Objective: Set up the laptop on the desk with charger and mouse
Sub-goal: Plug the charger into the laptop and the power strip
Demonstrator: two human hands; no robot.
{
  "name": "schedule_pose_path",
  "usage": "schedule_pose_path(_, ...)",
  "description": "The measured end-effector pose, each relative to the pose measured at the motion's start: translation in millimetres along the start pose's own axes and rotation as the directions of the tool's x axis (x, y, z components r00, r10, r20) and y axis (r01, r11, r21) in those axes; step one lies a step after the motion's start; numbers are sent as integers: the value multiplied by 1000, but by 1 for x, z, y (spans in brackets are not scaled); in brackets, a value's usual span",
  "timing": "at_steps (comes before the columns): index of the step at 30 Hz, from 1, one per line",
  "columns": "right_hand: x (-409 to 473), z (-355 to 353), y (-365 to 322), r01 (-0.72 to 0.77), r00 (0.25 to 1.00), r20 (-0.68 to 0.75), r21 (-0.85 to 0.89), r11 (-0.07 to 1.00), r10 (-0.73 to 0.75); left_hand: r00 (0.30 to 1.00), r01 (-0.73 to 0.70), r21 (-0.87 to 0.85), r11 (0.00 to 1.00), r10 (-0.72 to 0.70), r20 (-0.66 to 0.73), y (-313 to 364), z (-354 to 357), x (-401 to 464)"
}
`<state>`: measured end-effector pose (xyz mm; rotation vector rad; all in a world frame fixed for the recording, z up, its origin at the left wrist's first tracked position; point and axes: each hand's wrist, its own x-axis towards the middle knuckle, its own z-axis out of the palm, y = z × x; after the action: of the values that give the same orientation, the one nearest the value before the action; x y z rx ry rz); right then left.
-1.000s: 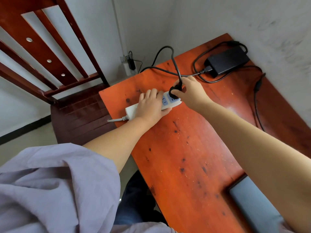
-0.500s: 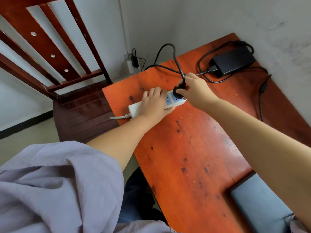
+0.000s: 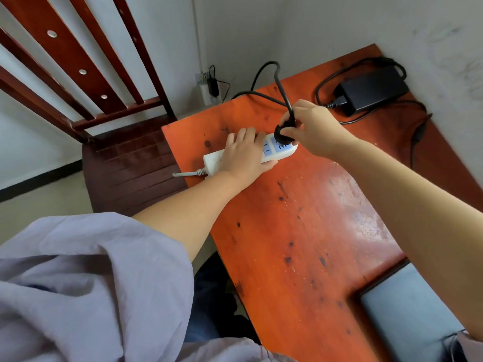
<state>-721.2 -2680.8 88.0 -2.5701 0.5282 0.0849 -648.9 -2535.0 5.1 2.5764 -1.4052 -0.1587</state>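
Charger: the black power brick (image 3: 372, 88) is seen lying at about 1 o'clock on the bench (image 3: 300, 231), near the wall, with its cables looped around it.
Plug: the black plug (image 3: 283, 131) is held at the far end of the white power strip (image 3: 277, 150), over or in the last socket; whether the pins are fully seated cannot be told.
Right hand: the right hand (image 3: 312, 126) is closed on the plug, with the grip made by fingertips and thumb around the plug's head.
Left hand: the left hand (image 3: 243, 155) is laid flat across the middle of the power strip, pressing it to the bench; nothing is enclosed by this grip.
Laptop: a grey laptop (image 3: 407, 309) is seen closed at about 5 o'clock, at the near edge of the bench, partly hidden by the right forearm.
Mouse: none is seen.
Step judged: the charger's mains plug is being pushed into the strip.
Risk, misalignment: bent pins or a half-seated plug could result if the plug is pressed in at a tilt.
Risk, slip: the strip lies close to the bench's 9 o'clock edge and could be shoved off if the left hand's pressure is eased.
Risk, cable: the cable (image 3: 274, 79) loops past the far edge and could drag the brick if tugged.
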Motion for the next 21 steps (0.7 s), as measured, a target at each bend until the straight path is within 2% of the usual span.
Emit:
schedule_pose_path(3, 4, -11, 0, -51, 995, -73, 147, 988, 63, 1000, 1, 3, 1000, -1, 14, 0, 1, 0)
schedule_pose_path(6, 3, -16, 8, -198, 979, 25, 359, 912, 203, 1000, -2, -5, 1000, 2, 5, 0, 1, 0)
schedule_pose_path(11, -5, -2, 16, -260, 964, 97, 519, 815, 246, 1000, -9, -23, 1000, 9, 0, 0, 1, -1)
schedule_pose_path(15, -6, 3, 17, -250, 968, 94, 485, 838, 235, 1000, -7, -19, 1000, 7, -12, 0, 0, -1)
schedule_pose_path(21, -5, -2, 13, -221, 975, 45, 337, 915, 218, 1000, -14, -4, 1000, 14, -22, -1, 1, -1)
